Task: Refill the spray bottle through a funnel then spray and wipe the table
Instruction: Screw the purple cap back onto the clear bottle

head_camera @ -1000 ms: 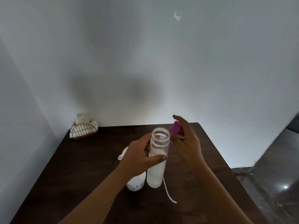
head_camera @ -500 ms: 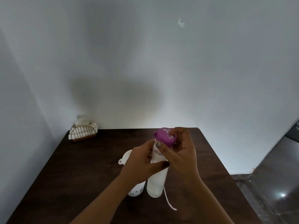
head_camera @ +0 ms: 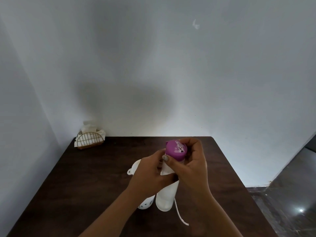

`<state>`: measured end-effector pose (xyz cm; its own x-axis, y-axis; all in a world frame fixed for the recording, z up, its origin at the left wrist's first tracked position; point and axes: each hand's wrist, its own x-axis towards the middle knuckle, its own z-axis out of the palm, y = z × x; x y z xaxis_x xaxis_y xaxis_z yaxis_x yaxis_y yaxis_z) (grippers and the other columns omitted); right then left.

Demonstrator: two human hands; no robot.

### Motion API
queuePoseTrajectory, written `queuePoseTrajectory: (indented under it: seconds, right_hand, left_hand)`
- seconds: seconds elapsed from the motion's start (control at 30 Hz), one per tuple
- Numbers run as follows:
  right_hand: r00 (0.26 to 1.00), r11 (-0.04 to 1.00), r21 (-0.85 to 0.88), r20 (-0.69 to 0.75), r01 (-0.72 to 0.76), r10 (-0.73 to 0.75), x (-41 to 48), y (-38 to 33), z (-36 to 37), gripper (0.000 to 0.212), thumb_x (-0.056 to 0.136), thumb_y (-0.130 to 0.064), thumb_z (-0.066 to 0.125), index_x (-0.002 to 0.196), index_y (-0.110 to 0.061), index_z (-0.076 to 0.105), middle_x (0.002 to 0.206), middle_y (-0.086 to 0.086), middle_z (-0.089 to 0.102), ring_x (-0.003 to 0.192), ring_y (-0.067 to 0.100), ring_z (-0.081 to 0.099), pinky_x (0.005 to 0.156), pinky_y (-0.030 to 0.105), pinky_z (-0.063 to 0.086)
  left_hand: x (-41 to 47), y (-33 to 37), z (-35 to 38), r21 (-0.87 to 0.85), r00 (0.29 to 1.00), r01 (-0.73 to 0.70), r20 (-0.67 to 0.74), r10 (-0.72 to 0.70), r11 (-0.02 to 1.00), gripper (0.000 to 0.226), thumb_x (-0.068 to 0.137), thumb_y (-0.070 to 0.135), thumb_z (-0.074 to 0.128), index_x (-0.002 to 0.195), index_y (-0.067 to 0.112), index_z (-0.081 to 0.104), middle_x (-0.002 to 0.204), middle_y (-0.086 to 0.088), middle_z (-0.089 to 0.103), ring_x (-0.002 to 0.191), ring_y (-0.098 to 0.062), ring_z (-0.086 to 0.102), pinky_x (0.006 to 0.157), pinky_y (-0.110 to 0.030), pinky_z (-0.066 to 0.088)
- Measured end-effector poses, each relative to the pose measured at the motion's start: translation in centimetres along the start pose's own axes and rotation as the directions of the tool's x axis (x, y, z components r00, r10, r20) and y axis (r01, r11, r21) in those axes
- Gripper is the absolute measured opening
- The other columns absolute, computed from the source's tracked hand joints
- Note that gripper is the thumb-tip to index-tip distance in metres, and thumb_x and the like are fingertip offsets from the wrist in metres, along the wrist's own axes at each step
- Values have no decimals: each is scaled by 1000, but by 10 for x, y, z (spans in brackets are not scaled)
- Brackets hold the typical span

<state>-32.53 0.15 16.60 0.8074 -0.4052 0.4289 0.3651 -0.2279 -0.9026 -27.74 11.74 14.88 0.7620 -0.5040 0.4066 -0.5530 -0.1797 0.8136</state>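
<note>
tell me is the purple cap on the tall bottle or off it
On. The purple cap sits over the neck of the tall bottle, right hand around it, left hand holding the body. Whether it is screwed tight cannot be told.

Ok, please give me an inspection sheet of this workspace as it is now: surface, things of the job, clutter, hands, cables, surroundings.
Surface: dark wooden table, no spill seen.
Job's things: tall clear bottle stands upright, purple cap on its mouth; white funnel and a white dotted container sit behind the left forearm, mostly hidden.
Clutter: wire holder with tissues at the far left corner; a white strap lies by the bottle's base.
Hands: left hand grips the bottle's body; right hand grips the cap.
Cables: nothing seen.
Surroundings: plain white walls, dark glossy floor to the right.
</note>
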Motion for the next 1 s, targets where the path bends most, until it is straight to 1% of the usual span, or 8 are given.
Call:
queuePoseTrajectory:
  seconds: [0.17, 0.27, 0.47, 0.63, 0.77, 0.83, 0.93, 1.0]
  right_hand:
    - [1000, 996, -86, -21, -11, 9, -1, 0, 3, 57, 62, -9, 85, 99, -35, 49, 102, -10, 58, 94, 7, 59, 71, 8, 49]
    - [1000, 997, -79, 24, 4, -2, -2, -2, 0, 52, 69, -8, 80, 103, -35, 52, 104, -14, 59, 95, -2, 59, 72, 6, 47]
    - [992, 1000, 18, 128, -7, 5, 0, -3, -8, 49, 75, 2, 71, 108, -30, 56, 106, -13, 65, 102, 3, 61, 82, 20, 53]
    - [1000, 999, -51, 28, 0, 1, -3, -3, -2, 47, 67, -7, 81, 96, -30, 52, 95, -13, 61, 88, -6, 59, 65, 7, 48]
    - [999, 991, -124, -1, -50, 50, -5, -2, 3, 52, 63, -16, 85, 96, -35, 49, 98, -13, 57, 88, 5, 59, 65, 6, 48]
    - [999, 989, -143, 29, -41, 46, -5, -4, 4, 50, 66, -15, 83, 97, -36, 49, 100, -16, 57, 91, 2, 58, 67, 6, 48]
    - [987, 992, -128, 162, 1, 20, -4, -7, -2, 48, 74, -6, 75, 102, -37, 51, 102, -19, 59, 96, -10, 56, 72, 5, 47]
    - [960, 997, -77, 277, -14, 35, -1, -10, -8, 50, 78, 0, 69, 109, -35, 52, 108, -14, 61, 101, -1, 59, 80, 13, 50]
  left_hand:
    - [-1, -4, 1, 15, 1000, 12, 13, -12, 1000, 63, 66, 19, 81, 105, 50, 43, 96, 30, 56, 94, 18, 54, 75, 0, 41]
    - [-1, -4, 0, 9, 1000, 11, 11, -11, 1000, 59, 67, 21, 81, 105, 48, 45, 94, 30, 58, 93, 15, 56, 73, -1, 43]
    - [0, -3, -3, -12, 1000, 11, 11, -11, 1000, 50, 69, 23, 79, 104, 42, 48, 95, 20, 63, 91, 5, 61, 74, -9, 49]
    - [-3, -1, -1, -1, 999, 1, 32, -1, 1000, 56, 68, 22, 79, 108, 43, 47, 97, 24, 61, 94, 7, 59, 76, -7, 46]
    - [-5, -4, 1, 16, 999, 18, 42, -19, 1000, 58, 67, 19, 81, 110, 41, 48, 95, 30, 55, 92, 18, 54, 76, -1, 42]
    - [-5, -5, 0, 26, 999, 19, 35, -20, 999, 60, 67, 19, 81, 105, 47, 44, 95, 31, 55, 91, 19, 54, 75, -1, 42]
    - [-6, -7, -3, 7, 999, 15, 31, -15, 1000, 58, 67, 19, 81, 105, 47, 47, 91, 29, 60, 92, 14, 57, 73, -2, 44]
    - [-6, -6, -6, -10, 999, 13, 32, -13, 1000, 55, 67, 21, 81, 105, 45, 49, 91, 29, 62, 91, 11, 59, 72, -3, 45]
